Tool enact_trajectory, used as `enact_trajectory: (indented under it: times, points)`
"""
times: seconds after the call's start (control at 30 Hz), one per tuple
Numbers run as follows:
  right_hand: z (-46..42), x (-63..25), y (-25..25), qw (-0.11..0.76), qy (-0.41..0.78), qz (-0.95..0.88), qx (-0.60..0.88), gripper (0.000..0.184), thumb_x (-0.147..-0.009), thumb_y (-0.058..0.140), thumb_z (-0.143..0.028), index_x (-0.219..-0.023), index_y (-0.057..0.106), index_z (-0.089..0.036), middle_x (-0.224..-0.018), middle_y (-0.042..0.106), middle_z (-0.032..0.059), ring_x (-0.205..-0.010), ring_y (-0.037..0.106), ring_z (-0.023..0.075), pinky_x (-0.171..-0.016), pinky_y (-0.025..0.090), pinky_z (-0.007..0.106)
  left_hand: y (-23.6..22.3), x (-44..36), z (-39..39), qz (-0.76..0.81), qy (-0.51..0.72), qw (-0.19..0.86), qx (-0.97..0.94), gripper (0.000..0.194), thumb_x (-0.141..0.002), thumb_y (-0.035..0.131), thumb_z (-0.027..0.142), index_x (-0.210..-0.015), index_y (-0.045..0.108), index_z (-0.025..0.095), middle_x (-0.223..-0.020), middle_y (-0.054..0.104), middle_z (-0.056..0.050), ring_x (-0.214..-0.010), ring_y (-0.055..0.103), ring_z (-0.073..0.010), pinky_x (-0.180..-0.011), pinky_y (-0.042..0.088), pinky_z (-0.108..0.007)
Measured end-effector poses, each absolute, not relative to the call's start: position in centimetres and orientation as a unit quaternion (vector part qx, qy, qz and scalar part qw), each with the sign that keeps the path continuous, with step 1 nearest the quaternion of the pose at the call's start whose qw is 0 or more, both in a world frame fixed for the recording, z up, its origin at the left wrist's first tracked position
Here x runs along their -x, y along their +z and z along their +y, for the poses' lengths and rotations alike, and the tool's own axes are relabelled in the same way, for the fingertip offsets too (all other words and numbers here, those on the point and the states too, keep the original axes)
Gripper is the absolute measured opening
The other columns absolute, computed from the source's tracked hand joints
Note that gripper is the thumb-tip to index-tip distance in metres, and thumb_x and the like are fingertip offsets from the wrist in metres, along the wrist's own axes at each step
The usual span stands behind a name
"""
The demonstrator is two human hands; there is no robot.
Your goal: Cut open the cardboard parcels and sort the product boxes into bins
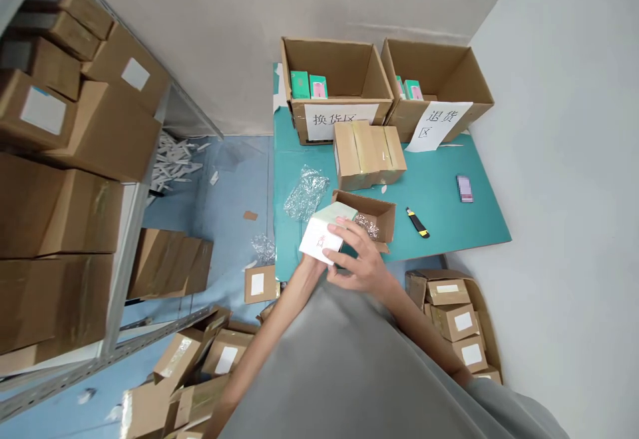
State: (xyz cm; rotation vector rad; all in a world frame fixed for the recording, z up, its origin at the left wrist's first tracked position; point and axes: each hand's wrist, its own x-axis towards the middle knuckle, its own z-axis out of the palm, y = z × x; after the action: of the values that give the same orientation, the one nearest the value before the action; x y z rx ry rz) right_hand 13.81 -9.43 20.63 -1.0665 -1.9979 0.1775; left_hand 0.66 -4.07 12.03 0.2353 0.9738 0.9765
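Observation:
A small white and pale-green product box (319,236) with a pink print is held up at the table's near edge. My left hand (312,263) supports it from below; its fingers are hidden behind the box. Against its right side press the thumb and fingers of my right hand (360,259). Just behind, an open cardboard carton (384,219) lies on the table with crumpled bubble wrap (368,226) inside. More clear bubble wrap (306,193) rests on the table to the left.
Two closed cartons (367,156) stand mid-table, before two large open boxes (327,50) (434,53) with handwritten paper signs and green boxes inside. A yellow-black utility knife (417,222) and a small stack of cards (464,188) lie right. Carton-filled shelves (134,226) stand left.

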Motion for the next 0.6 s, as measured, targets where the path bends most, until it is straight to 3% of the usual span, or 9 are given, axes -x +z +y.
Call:
enact_trajectory:
  times: [0.1,0.2,0.27,0.33,0.47,0.6]
  points:
    - [-6.9,-16.4,21.2,0.503,0.119,-0.717,0.467,0.042,-0.09,0.077,-0.019,-0.129,0.071,-0.034,-0.161,0.067,0.0091,-0.156,0.06,0.0357,-0.126,0.056,0.064,12.3,-1.6,-3.8,0.482,0.46,0.743,-0.057,0.037,-0.086,0.076,0.029,-0.123,0.078,0.024,-0.12,0.084,-0.011,-0.126,0.079,-0.0295,-0.105,0.067,-0.04]
    - [-3.3,-20.4,21.5,0.585,0.187,-0.591,0.523,0.023,-0.104,0.07,-0.037,-0.126,0.071,-0.03,-0.155,0.072,0.0126,-0.15,0.065,0.0339,-0.123,0.058,0.058,13.1,-2.3,-4.0,0.487,0.456,0.74,-0.086,0.046,-0.073,0.085,0.015,-0.119,0.077,0.019,-0.115,0.083,-0.009,-0.111,0.08,-0.0211,-0.102,0.065,-0.032]
    - [-0.9,-23.4,21.3,0.618,0.245,-0.511,0.545,0.03,-0.106,0.069,-0.052,-0.124,0.071,-0.028,-0.148,0.075,0.0147,-0.145,0.069,0.0329,-0.122,0.059,0.053,14.0,-2.7,-4.0,0.492,0.464,0.724,-0.136,0.051,-0.067,0.095,0.017,-0.116,0.077,0.02,-0.113,0.082,-0.007,-0.101,0.079,-0.0174,-0.096,0.064,-0.029]
    - [1.2,-26.0,21.0,0.628,0.301,-0.447,0.562,0.045,-0.102,0.072,-0.065,-0.125,0.072,-0.027,-0.143,0.078,0.0141,-0.141,0.071,0.0321,-0.12,0.06,0.049,15.3,-3.3,-3.6,0.493,0.476,0.697,-0.212,0.056,-0.065,0.104,0.03,-0.114,0.079,0.021,-0.104,0.079,-0.004,-0.091,0.075,-0.0155,-0.089,0.062,-0.028]
    - [3.4,-29.0,19.8,0.602,0.407,-0.359,0.586,0.062,-0.097,0.073,-0.076,-0.135,0.074,-0.027,-0.14,0.08,0.0101,-0.135,0.074,0.0296,-0.11,0.065,0.043,19.0,-5.1,-1.3,0.484,0.484,0.619,-0.385,0.062,-0.067,0.108,0.045,-0.117,0.081,0.021,-0.087,0.066,0.002,-0.077,0.06,-0.0125,-0.077,0.054,-0.025]
    - [3.1,-29.3,17.9,0.521,0.54,-0.287,0.595,0.067,-0.099,0.068,-0.083,-0.128,0.079,-0.024,-0.12,0.085,0.0098,-0.103,0.082,0.0259,-0.087,0.071,0.038,22.6,-8.1,2.8,0.444,0.508,0.551,-0.491,0.067,-0.072,0.108,0.045,-0.129,0.077,0.026,-0.097,0.065,0.0,-0.083,0.058,-0.015,-0.077,0.053,-0.028]
